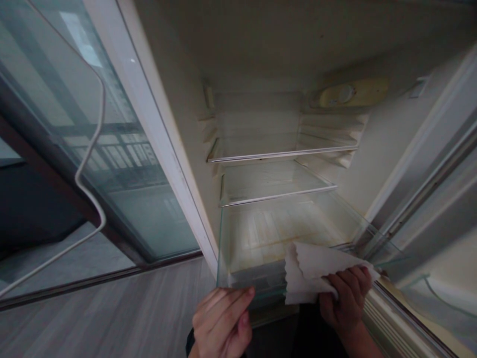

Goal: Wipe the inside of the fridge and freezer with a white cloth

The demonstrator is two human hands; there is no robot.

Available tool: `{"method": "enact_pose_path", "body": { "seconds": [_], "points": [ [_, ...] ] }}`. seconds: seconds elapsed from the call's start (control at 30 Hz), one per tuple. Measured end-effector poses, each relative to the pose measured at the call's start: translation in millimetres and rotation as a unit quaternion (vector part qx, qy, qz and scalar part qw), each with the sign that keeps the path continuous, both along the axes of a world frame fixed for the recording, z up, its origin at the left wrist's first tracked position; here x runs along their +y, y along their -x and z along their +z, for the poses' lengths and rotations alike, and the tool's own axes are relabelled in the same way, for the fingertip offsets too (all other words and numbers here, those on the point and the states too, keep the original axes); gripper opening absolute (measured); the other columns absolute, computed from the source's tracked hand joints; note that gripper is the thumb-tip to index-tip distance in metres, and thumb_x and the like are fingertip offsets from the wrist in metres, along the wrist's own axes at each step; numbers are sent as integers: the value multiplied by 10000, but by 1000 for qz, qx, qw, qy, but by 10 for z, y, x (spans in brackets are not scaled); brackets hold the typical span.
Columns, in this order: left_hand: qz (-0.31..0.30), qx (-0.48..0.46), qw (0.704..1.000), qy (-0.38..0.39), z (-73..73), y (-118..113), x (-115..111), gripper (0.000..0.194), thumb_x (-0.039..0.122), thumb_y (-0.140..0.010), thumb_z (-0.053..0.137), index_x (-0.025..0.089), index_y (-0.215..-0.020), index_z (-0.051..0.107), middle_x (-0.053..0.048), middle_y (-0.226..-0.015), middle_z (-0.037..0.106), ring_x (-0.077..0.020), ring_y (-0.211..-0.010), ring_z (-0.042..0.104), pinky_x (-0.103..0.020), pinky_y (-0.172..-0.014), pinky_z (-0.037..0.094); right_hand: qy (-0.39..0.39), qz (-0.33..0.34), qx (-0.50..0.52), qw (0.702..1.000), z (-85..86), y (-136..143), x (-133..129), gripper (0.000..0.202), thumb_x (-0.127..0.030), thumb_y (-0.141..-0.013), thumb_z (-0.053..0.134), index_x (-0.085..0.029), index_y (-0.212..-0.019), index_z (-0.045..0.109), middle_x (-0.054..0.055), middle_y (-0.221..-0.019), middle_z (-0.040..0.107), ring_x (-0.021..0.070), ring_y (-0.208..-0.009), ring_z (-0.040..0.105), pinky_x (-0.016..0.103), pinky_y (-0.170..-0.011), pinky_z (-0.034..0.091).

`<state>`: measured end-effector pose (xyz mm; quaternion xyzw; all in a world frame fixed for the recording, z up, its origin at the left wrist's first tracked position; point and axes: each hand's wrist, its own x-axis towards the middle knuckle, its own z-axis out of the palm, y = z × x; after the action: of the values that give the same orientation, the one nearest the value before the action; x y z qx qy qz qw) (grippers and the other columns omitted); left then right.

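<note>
A white cloth (311, 266) is gripped in the closed fingers of the right hand (346, 298), its scalloped end spread over the front right part of a clear glass sheet (276, 243). The fingers of the left hand (223, 320) are curled at the sheet's front left corner; whether it is pinched there cannot be told. The sheet is seen jutting from an opened fridge (186, 124), where an upper shelf (283, 154) and a lower shelf (276, 197) are set above it. A dial (346, 93) is mounted inside, on the right. Farther left, a white cable (89, 154) is hung before a sliding window (134, 199), beside grey flooring (156, 318).
</note>
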<state>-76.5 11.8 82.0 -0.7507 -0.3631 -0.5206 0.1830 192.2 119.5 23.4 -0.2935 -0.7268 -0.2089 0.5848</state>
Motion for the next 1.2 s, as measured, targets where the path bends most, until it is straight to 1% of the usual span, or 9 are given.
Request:
{"method": "enact_pose_path", "body": {
  "seconds": [0.27, 0.43, 0.53, 0.73, 0.83, 0.97, 1.1, 1.17, 1.2],
  "points": [
    [5, 4, 1000, -5, 43, -23, -2, 296, 36, -839, 504, 80, -1061, 694, -110, -852, 766, -155, -718, 722, -249, -604, 577, 13, 7, -3, 1000, 53, -8, -23, 127, -197, -850, 548, -200, -951, 625, 50, -880, 576, 260, -954, 532, 542, -1018, 347],
    [10, -5, 1000, 2, 59, -46, -6, 311, 28, -816, 517, 81, -1067, 694, -112, -849, 767, -155, -696, 711, -256, -582, 564, 41, 15, -38, 998, 109, -61, -58, 180, -209, -890, 550, -193, -1035, 654, 69, -941, 607, 282, -1021, 546, 526, -1029, 350],
    [10, -15, 1000, -1, 61, -62, -4, 317, 7, -795, 522, 73, -1052, 695, -113, -840, 766, -152, -709, 713, -253, -598, 565, 54, 25, -53, 997, 219, -94, -82, 204, -198, -915, 534, -198, -1077, 660, 68, -959, 626, 280, -1019, 554, 518, -1021, 353],
    [3, -27, 999, 22, 56, -145, -46, 306, 57, -817, 516, 79, -1065, 694, -124, -877, 771, -162, -718, 711, -271, -604, 567, 162, 52, -143, 975, 552, -227, -143, 290, -154, -974, 476, -184, -1221, 624, 69, -1087, 668, 240, -1031, 583, 429, -973, 390],
    [3, -21, 1000, 22, 48, -173, -58, 311, 54, -820, 518, 88, -1073, 696, -120, -895, 775, -163, -718, 711, -271, -598, 561, 151, 59, -152, 975, 604, -275, -151, 243, -172, -974, 491, -181, -1169, 637, 72, -1053, 671, 247, -1014, 579, 422, -933, 406],
    [7, -23, 999, 36, 66, -171, -69, 279, 60, -840, 536, 109, -1068, 689, -91, -883, 769, -146, -706, 697, -257, -611, 554, 184, 51, -159, 969, 652, -270, -158, 253, -198, -1000, 481, -198, -1194, 642, 65, -1096, 689, 244, -1053, 594, 408, -945, 413],
    [41, -2, 994, 100, 186, -166, -116, 214, 124, -869, 612, 154, -1071, 675, -35, -816, 734, -138, -683, 681, -251, -621, 547, 272, 63, -83, 957, 819, -263, -150, 286, -272, -1035, 455, -237, -1237, 654, 39, -1103, 723, 212, -989, 654, 337, -866, 491],
    [72, 25, 990, 121, 303, -190, -136, 209, 174, -877, 644, 175, -1084, 664, -36, -859, 738, -160, -751, 702, -268, -668, 560, 350, 83, 27, 933, 927, -239, -152, 331, -368, -1048, 443, -245, -1275, 651, 38, -1126, 731, 211, -981, 679, 306, -808, 536],
    [85, 38, 987, 128, 371, -216, -139, 224, 201, -879, 653, 183, -1102, 657, -48, -912, 744, -180, -820, 713, -289, -714, 570, 387, 87, 98, 913, 976, -208, -164, 370, -428, -1045, 447, -245, -1299, 645, 42, -1161, 726, 218, -1012, 683, 298, -798, 554]
  ]
}}
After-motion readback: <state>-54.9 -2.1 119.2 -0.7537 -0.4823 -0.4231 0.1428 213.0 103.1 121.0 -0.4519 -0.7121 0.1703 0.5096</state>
